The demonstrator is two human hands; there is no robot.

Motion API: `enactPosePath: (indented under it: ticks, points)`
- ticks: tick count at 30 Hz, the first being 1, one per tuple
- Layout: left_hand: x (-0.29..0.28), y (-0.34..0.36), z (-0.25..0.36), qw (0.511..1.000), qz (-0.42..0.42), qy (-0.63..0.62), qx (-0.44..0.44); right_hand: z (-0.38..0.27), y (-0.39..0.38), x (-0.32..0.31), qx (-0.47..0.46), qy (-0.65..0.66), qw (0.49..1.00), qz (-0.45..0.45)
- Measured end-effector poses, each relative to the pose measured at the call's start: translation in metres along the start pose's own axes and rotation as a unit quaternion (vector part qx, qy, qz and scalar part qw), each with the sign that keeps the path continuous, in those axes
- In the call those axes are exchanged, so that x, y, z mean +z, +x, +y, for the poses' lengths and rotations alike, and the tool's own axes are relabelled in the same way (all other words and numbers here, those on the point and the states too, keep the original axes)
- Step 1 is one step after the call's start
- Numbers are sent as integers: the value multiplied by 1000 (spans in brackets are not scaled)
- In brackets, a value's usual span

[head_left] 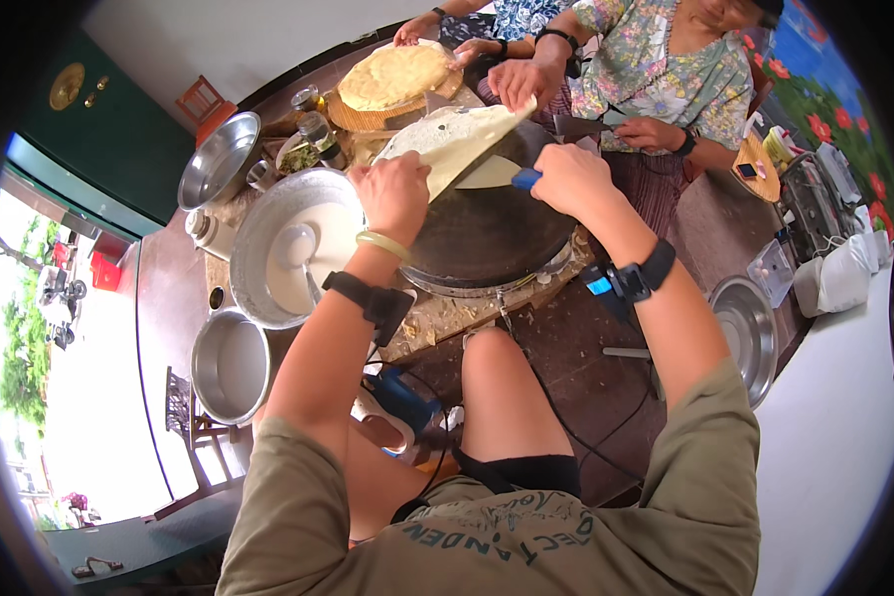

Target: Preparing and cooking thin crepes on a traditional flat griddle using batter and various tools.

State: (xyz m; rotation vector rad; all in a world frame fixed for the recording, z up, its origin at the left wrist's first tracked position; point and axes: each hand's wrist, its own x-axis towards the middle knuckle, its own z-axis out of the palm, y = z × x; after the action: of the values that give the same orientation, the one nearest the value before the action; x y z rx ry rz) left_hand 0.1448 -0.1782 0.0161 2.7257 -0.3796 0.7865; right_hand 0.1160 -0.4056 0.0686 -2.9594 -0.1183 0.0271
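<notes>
A thin pale crepe (454,134) is lifted off the round dark griddle (487,233). My left hand (392,191) pinches the crepe's near edge and holds it up. My right hand (569,177) grips a blue-handled scraper (502,175), with its flat pale blade under the crepe. Across the griddle another person's hand (519,81) touches the crepe's far edge. That person's other hand (648,132) holds a dark blade.
A large metal bowl of white batter (293,248) with a ladle stands left of the griddle. Around it are an empty pot (230,366), a tilted metal basin (219,159), jars (318,129) and a stack of cooked crepes (395,77) on a wooden board. A metal bowl (750,333) lies at right.
</notes>
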Motion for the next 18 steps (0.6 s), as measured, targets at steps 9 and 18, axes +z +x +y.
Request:
enactPosePath:
  ticks: [9,18]
  points:
    - [-12,3,-32,993,44,-45,-96,-49,19,-24,-67,-54,994,-67]
    - [-43,20,-57,977,124,-107,-138,-97,27,4,-122,-27,992,-12]
